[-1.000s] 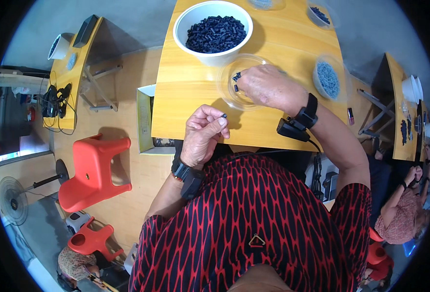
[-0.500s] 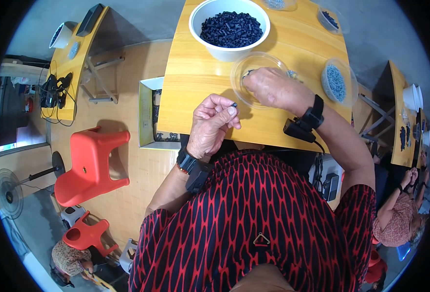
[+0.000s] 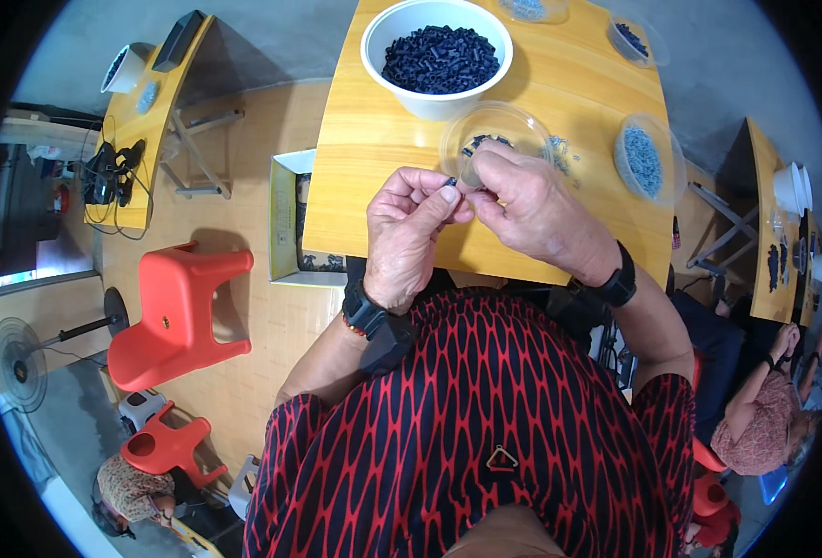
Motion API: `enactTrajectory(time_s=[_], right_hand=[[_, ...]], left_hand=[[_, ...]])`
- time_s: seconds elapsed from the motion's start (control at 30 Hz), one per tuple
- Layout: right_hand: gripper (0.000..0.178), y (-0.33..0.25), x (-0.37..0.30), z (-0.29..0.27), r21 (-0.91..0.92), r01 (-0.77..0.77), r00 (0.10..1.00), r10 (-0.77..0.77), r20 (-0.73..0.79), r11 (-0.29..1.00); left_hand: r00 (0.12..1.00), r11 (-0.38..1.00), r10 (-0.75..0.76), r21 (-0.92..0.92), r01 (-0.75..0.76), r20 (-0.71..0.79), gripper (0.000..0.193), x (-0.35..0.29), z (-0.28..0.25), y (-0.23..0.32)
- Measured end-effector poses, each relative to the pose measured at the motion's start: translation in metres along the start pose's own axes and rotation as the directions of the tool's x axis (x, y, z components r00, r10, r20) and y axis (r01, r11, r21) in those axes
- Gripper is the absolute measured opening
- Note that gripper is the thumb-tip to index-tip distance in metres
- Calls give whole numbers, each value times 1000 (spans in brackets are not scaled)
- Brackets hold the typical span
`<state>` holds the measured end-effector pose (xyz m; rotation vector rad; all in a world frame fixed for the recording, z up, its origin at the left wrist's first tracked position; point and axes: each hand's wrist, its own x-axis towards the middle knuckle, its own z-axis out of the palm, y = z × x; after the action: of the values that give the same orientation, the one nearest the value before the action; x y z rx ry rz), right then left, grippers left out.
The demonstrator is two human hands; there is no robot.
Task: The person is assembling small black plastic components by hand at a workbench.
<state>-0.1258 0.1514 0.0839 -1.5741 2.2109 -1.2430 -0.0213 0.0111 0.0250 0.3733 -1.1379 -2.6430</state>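
Pinching left hand (image 3: 407, 231): closed on black piece (image 3: 451, 182), nearside of clear dish (image 3: 518, 119)
Right hand (image 3: 539, 210): curled, grip unclear, at dish's edge

So there's a chunky red plastic chair (image 3: 171, 321) on the floor off to the left, with a fan (image 3: 20, 365) beyond it and a smaller red stool (image 3: 169, 449) just below. Up top left there's a side table (image 3: 124, 214) with a mess of black cables (image 3: 130, 167) on it, plus somebody in a patterned top (image 3: 755, 428) way over on the right.
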Motion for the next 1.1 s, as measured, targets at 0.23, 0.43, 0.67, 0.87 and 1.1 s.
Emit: enactTrajectory(time_s=[0.23,0.43,0.67,0.87,1.1], right_hand=[[12,12,-10,10,412,-133,979,183,-86,901],[13,23,-18,14,614,-103,959,241,-147,783],[15,9,-17,-1,571,-197,925,345,-162,797],[14,7,-11,-9,340,-163,962,226,-154,926],[13,1,-9,-17,357,-257,947,307,-89,898]], left_hand=[[998,997,-13,-80,18,58,6,1,0,-3],[992,976,-71,-196,91,108,6,2,5,-2],[988,985,-103,-125,117,112,6,0,-1,0],[986,989,-117,-79,126,119,7,-1,1,3],[985,990,-116,-68,125,126,8,-1,1,4]])
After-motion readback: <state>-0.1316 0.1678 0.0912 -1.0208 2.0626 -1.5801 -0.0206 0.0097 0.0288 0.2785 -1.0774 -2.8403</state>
